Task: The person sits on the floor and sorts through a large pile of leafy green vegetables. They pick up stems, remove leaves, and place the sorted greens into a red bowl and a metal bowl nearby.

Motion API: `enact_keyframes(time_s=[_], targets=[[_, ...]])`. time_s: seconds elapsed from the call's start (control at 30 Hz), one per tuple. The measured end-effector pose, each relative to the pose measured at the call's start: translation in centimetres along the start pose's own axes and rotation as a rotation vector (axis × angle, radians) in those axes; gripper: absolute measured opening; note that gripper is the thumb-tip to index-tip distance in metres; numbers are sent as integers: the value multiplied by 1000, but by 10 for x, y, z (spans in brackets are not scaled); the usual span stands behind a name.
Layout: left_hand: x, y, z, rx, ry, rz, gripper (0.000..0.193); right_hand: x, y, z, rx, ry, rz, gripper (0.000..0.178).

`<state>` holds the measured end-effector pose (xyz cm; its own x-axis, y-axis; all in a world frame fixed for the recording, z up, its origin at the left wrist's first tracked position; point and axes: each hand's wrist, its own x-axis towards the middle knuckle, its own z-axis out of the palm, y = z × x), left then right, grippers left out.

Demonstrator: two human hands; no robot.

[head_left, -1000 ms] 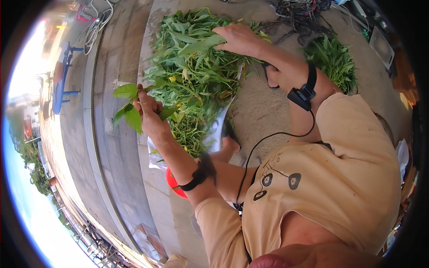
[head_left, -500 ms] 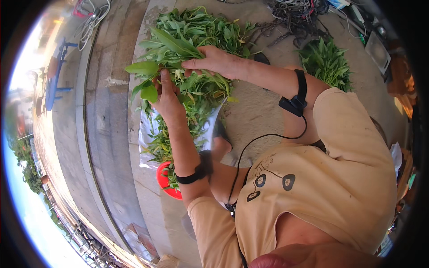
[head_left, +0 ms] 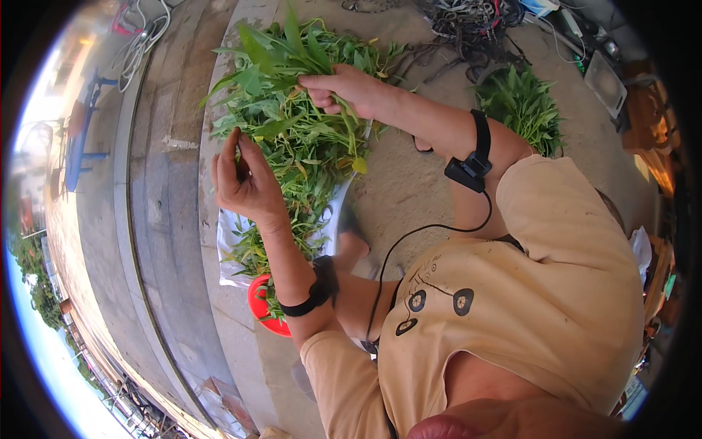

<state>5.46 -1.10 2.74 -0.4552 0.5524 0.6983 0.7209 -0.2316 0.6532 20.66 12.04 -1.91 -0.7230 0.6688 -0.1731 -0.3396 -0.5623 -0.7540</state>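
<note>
My right hand [head_left: 338, 89] is closed around a bunch of leafy greens [head_left: 278, 55], which look like water spinach. The broad leaves point up and left, and the thick stems hang below my fist. To the lower left, my left hand [head_left: 247, 175] is raised with its fingers bent and a gap between thumb and forefinger; nothing shows in it. Beneath both hands lies a long heap of the same greens [head_left: 300, 157], partly on a white sheet [head_left: 232, 228]. My left forearm crosses in front of part of the heap.
A red basin [head_left: 257, 307] with some greens stands beside my left elbow. Another pile of greens [head_left: 521, 102] sits at the right, near a dark tangle of straps [head_left: 468, 29]. A blue stand [head_left: 84, 132] is far left. A black cable [head_left: 395, 252] runs from my right armband.
My left hand has come away from the bunch, moving down and left, its fingers looser. My right hand still grips the greens, now tilted more upright, with stems showing below the fist.
</note>
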Motion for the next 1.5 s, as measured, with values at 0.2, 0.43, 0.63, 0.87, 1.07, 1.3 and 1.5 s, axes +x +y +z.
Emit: enact_keyframes(time_s=[0.2,0.43,0.63,0.87,1.07,1.3,1.5], targets=[[-5,-3,7,340,-151,290,21,-4,7,7,-375,72,-90,20],[0,-16,6,413,-113,349,21,-12,5,19,-430,48,-62,19],[0,-26,5,505,-191,372,17,-9,5,12,-481,-35,-6,21],[-7,-31,16,9,-104,-234,23,-11,13,32,-1026,11,-357,24],[1,-53,28,-9,-30,-427,28,-23,-4,68,-1428,231,-444,18],[63,-171,-35,-351,284,-1099,20,-98,-124,3,-1412,690,-848,9],[64,-209,-140,-786,279,-1274,27,-212,-177,-194,-1643,1445,-579,21]])
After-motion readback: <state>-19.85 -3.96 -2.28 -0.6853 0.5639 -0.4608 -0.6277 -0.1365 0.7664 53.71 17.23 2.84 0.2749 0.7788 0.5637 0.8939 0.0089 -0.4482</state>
